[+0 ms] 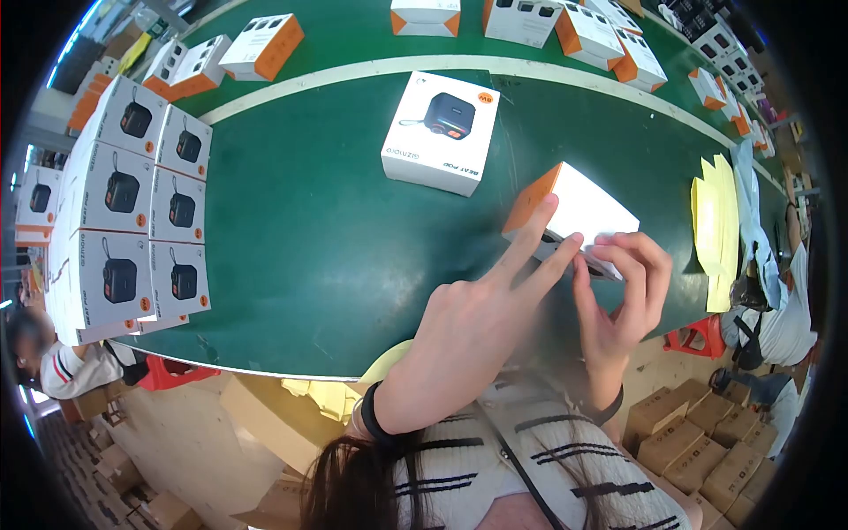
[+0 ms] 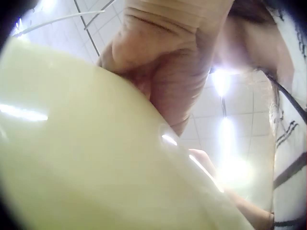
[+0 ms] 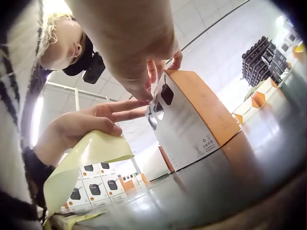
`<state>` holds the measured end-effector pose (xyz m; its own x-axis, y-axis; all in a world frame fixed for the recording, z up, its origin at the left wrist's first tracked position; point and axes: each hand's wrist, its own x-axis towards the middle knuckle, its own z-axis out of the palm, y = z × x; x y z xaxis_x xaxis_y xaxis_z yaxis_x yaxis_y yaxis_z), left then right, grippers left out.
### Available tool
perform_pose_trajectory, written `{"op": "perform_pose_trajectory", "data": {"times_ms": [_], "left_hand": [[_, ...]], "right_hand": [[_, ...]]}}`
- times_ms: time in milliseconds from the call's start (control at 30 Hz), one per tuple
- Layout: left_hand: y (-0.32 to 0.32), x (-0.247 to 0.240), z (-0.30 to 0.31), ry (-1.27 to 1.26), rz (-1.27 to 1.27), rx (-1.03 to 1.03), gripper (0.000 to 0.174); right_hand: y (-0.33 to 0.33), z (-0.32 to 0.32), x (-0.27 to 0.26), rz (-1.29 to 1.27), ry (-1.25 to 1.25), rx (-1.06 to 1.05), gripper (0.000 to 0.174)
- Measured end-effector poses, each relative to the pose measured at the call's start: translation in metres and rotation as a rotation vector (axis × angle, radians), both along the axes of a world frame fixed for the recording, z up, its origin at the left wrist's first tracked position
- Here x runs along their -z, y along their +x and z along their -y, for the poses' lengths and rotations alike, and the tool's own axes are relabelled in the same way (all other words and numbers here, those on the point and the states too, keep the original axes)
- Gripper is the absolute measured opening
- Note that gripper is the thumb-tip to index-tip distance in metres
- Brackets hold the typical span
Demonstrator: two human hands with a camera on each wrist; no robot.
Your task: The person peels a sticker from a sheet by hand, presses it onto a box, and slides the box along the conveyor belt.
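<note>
A white box with orange ends [image 1: 596,202] stands on the green table, and both hands are at its near upper edge. My left hand [image 1: 473,331] stretches its index and middle fingers onto the box. Its thumb and palm hold a glossy pale-yellow sheet [image 3: 98,151], which fills much of the left wrist view [image 2: 91,143]. My right hand [image 1: 627,287] bends its fingers and thumb around the box's near edge; the fingertips meet close together there [image 3: 152,79]. Another white box printed with a black gadget [image 1: 442,132] lies just beyond, to the left.
Stacked printed boxes [image 1: 132,203] line the table's left side. Yellow sheets [image 1: 714,230] lie at the right edge. More white and orange boxes [image 1: 265,44] stand beyond the pale strip. Red stools [image 1: 698,340] and brown cartons [image 1: 707,437] are below; a person [image 1: 71,367] sits at far left.
</note>
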<state>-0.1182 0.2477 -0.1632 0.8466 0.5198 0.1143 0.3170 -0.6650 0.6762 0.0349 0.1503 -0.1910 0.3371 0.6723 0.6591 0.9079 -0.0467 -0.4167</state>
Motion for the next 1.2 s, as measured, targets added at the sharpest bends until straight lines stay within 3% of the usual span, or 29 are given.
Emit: {"op": "perform_pose_trajectory", "data": {"times_ms": [100, 133, 167, 300, 400, 500, 567, 600, 767, 833, 900, 933, 967, 1000, 1033, 1100, 1133, 1167, 1200], "left_hand": [[-0.001, 0.000, 0.000, 0.015, -0.016, 0.003, 0.079], [-0.001, 0.000, 0.000, -0.026, 0.001, 0.002, 0.079], [-0.002, 0.000, 0.000, -0.057, 0.021, 0.005, 0.080], [0.000, 0.002, 0.003, 0.041, -0.051, 0.028, 0.082], [0.000, 0.007, 0.002, -0.007, -0.044, 0.055, 0.080], [-0.001, -0.013, 0.002, -0.089, -0.072, -0.003, 0.075], [-0.012, -0.017, -0.001, -0.172, 0.067, -0.076, 0.070], [-0.021, -0.016, 0.000, -0.285, 0.192, -0.151, 0.064], [-0.048, -0.009, -0.010, -0.414, 0.240, -0.287, 0.047], [-0.051, -0.007, -0.009, -0.440, 0.213, -0.358, 0.042], [-0.054, 0.000, -0.009, -0.458, 0.324, -0.422, 0.038], [-0.054, 0.004, -0.009, -0.487, 0.289, -0.443, 0.039], [-0.054, 0.007, -0.012, -0.493, 0.281, -0.446, 0.039], [-0.053, 0.011, -0.015, -0.541, 0.229, -0.447, 0.038], [-0.052, 0.012, -0.016, -0.587, 0.176, -0.447, 0.039], [-0.043, 0.010, -0.018, -0.574, 0.183, -0.474, 0.035], [-0.040, 0.009, -0.018, -0.563, 0.197, -0.500, 0.031], [-0.039, 0.011, -0.018, -0.565, 0.188, -0.506, 0.031], [-0.040, 0.015, -0.019, -0.569, 0.223, -0.508, 0.027]], "right_hand": [[0.011, -0.010, 0.004, -0.105, 0.059, 0.038, 0.048], [0.019, -0.013, 0.008, -0.207, 0.048, -0.035, 0.053], [0.026, -0.011, 0.014, -0.353, 0.016, -0.144, 0.051], [0.024, -0.020, 0.016, -0.420, 0.062, -0.147, 0.030], [0.038, -0.029, 0.016, -0.408, 0.100, -0.174, 0.025], [0.070, -0.056, 0.006, -0.584, 0.070, -0.246, 0.023], [0.126, -0.082, 0.006, -1.181, 0.088, -0.226, 0.026], [0.163, -0.092, 0.004, -1.293, 0.106, -0.167, 0.029], [0.426, -0.146, 0.032, -1.734, 0.372, 0.126, 0.059], [0.484, -0.150, 0.030, -1.630, 0.397, 0.359, 0.066], [0.488, -0.164, 0.010, -1.698, 0.612, 0.406, 0.068], [0.522, -0.174, 0.022, -1.518, 0.502, 0.481, 0.071], [0.505, -0.183, 0.013, -1.522, 0.494, 0.489, 0.071], [0.478, -0.194, 0.000, -0.775, 0.146, 0.908, 0.073], [0.463, -0.201, -0.007, 0.030, -0.204, 1.179, 0.075], [0.458, -0.227, -0.009, 0.213, -0.216, 0.558, 0.079], [0.442, -0.247, 0.000, 0.219, -0.062, 0.084, 0.085], [0.368, -0.249, -0.022, 0.099, -0.111, -0.212, 0.086], [0.338, -0.255, -0.031, 0.286, -0.256, -0.351, 0.086]]}}
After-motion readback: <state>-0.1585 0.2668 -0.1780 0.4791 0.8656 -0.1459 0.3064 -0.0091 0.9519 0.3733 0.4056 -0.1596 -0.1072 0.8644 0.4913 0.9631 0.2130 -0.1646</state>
